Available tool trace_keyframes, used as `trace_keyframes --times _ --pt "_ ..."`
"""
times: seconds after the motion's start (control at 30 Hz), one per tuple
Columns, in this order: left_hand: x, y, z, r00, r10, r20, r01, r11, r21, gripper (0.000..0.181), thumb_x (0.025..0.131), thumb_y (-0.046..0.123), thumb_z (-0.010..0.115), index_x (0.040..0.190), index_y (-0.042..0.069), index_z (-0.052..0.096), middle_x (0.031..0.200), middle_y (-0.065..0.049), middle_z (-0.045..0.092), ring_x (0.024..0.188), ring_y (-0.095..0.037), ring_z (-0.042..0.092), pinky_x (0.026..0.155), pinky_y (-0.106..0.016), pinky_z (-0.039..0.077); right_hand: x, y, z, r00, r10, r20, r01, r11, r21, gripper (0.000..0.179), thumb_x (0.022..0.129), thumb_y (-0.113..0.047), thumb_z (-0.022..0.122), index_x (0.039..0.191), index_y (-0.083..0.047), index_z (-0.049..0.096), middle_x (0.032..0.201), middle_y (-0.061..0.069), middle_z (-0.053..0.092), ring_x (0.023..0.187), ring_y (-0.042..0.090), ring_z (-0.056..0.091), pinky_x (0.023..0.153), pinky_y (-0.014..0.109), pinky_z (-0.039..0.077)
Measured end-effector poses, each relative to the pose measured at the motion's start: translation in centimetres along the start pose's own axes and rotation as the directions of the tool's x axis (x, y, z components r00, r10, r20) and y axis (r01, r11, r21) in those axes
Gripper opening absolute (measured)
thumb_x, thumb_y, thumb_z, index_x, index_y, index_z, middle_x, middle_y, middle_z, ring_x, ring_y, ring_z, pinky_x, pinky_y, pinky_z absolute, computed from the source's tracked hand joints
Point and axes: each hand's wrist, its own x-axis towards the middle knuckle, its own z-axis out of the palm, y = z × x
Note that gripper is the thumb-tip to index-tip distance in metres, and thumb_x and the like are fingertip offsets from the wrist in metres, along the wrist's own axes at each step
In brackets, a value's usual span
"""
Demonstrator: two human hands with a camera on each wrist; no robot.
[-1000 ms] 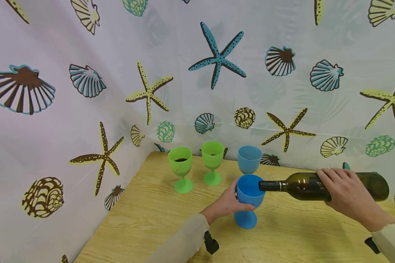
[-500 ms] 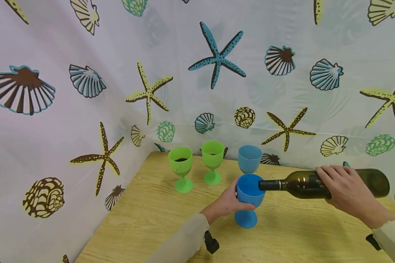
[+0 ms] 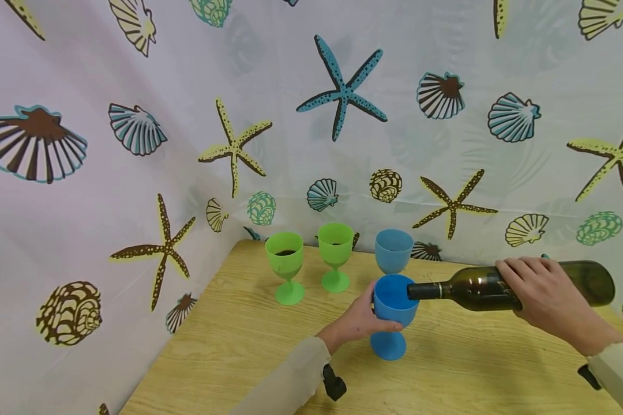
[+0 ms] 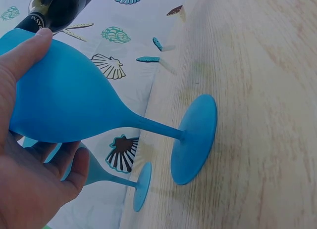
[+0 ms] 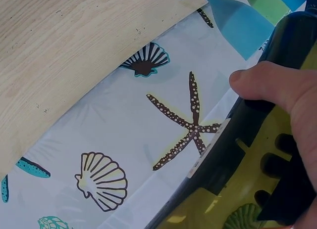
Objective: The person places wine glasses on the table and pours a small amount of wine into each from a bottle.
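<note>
My left hand [image 3: 360, 317] grips the bowl of a blue plastic goblet [image 3: 397, 316], thumb across its near side. In the left wrist view, the goblet's stem and round foot [image 4: 195, 140] show beyond my fingers. My right hand [image 3: 547, 297] holds a dark green glass wine bottle [image 3: 480, 288] round its body. The bottle lies nearly level, its mouth over the right side of the goblet's rim. No liquid shows at the mouth. The right wrist view has my thumb [image 5: 267, 83] pressed along the bottle, close to its label.
Two green goblets stand behind to the left, one [image 3: 284, 262] with dark liquid inside, the other [image 3: 335, 248] with a little dark showing. A lighter blue goblet [image 3: 393, 251] stands behind the held one. A shell-and-starfish curtain [image 3: 426, 144] borders the wooden table [image 3: 228, 346].
The bottle's base end and my right hand have risen slightly, tipping the bottle a bit more. Its mouth stays at the goblet's rim. My left hand and the goblet hold almost still.
</note>
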Motion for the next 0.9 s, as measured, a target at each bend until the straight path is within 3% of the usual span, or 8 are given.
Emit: trace_keyframes --times 0.9 --pt "-0.08 0.13 0.07 1.0 -0.003 -0.011 0.003 1.0 0.011 0.086 0.08 0.023 0.078 0.147 0.019 0.024 0.14 -0.001 0.042 0.127 -0.026 0.042 0.1 -0.05 0.037 0.43 0.05 -0.08 1.0 -0.023 0.008 0.023 1.0 -0.001 0.097 0.035 -0.025 0.095 0.118 0.007 0.054 0.107 0.023 0.058 0.091 0.041 0.055 0.073 0.056 0.043"
